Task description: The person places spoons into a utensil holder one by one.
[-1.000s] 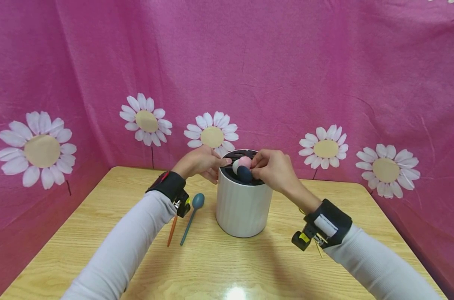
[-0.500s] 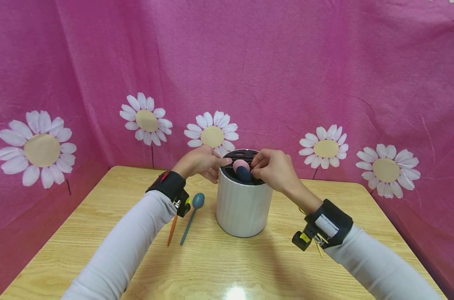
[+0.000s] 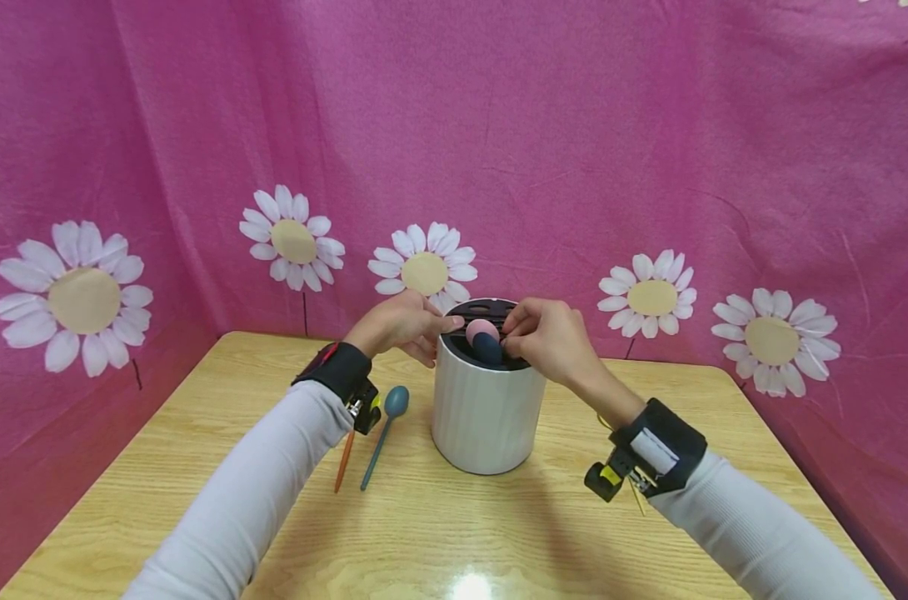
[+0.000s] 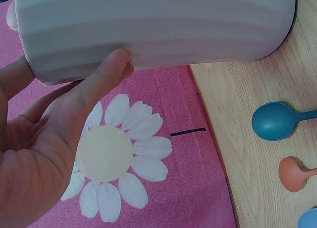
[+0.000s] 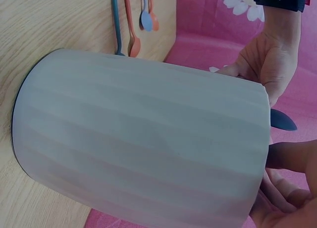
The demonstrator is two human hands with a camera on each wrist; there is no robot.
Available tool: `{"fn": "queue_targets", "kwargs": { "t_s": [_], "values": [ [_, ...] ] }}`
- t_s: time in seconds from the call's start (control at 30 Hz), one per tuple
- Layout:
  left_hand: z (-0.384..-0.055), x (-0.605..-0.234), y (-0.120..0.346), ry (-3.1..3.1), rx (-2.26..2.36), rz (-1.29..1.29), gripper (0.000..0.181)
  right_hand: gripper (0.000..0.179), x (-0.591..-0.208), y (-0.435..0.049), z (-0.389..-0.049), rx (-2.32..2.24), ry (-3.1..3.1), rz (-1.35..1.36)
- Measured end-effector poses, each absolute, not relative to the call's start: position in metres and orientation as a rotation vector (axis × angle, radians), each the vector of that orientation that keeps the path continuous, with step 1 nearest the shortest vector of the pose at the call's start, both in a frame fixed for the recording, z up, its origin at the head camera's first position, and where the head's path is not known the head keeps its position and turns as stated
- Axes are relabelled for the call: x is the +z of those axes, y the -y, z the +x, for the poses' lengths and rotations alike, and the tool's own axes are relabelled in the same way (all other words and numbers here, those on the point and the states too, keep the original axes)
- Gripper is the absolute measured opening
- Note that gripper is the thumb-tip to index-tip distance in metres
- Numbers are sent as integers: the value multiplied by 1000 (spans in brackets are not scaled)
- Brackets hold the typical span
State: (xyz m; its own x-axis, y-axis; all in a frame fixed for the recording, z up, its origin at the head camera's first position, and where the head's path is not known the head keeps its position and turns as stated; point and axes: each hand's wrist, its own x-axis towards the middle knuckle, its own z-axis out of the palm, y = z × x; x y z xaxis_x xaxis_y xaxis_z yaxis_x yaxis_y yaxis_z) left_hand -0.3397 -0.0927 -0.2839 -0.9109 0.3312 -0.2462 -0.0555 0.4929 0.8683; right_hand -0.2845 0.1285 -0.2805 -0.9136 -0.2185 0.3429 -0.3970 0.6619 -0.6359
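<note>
A ribbed white utensil holder [image 3: 487, 425] stands upright on the table, with a black slotted insert [image 3: 487, 307] in its top. A round pink utensil head [image 3: 483, 328] and a dark navy spoon head [image 3: 487, 348] show in the front part of the opening. My left hand [image 3: 407, 323] grips the holder's left rim, thumb over the top and fingers along the outside wall. Opposite it, my right hand [image 3: 546, 335] reaches over the right rim, thumb and forefinger pinching the insert's edge beside the navy head. The lower parts of these utensils are hidden inside.
Left of the holder lie a teal spoon [image 3: 396, 402] and an orange utensil [image 3: 345, 462], partly behind my left wrist. The left wrist view adds an orange ladle [image 4: 292, 174] and a light-blue head [image 4: 308, 218]. Something thin and yellow [image 3: 638, 498] lies under my right wrist. Pink flowered cloth surrounds the table.
The pink head has shifted slightly left and down, and a white head beside it has gone out of sight. More of the insert's slats show. Both hands stay nearly in place.
</note>
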Motion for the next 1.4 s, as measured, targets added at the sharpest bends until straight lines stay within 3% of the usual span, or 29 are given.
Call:
{"fn": "queue_targets", "kwargs": {
  "t_s": [0.4, 1.2, 1.4],
  "values": [
    [-339, -283, 93, -2362, 1390, 229, 40, 12, -280, -129, -285, 1119, 2647, 492],
    [-338, -282, 94, -2373, 1382, 237, 32, 9, -274, -136, -287, 1170, 2623, 495],
    [-338, -283, 93, -2364, 1387, 218, 30, 16, -268, -143, -289, 1176, 2626, 470]
  ]
}}
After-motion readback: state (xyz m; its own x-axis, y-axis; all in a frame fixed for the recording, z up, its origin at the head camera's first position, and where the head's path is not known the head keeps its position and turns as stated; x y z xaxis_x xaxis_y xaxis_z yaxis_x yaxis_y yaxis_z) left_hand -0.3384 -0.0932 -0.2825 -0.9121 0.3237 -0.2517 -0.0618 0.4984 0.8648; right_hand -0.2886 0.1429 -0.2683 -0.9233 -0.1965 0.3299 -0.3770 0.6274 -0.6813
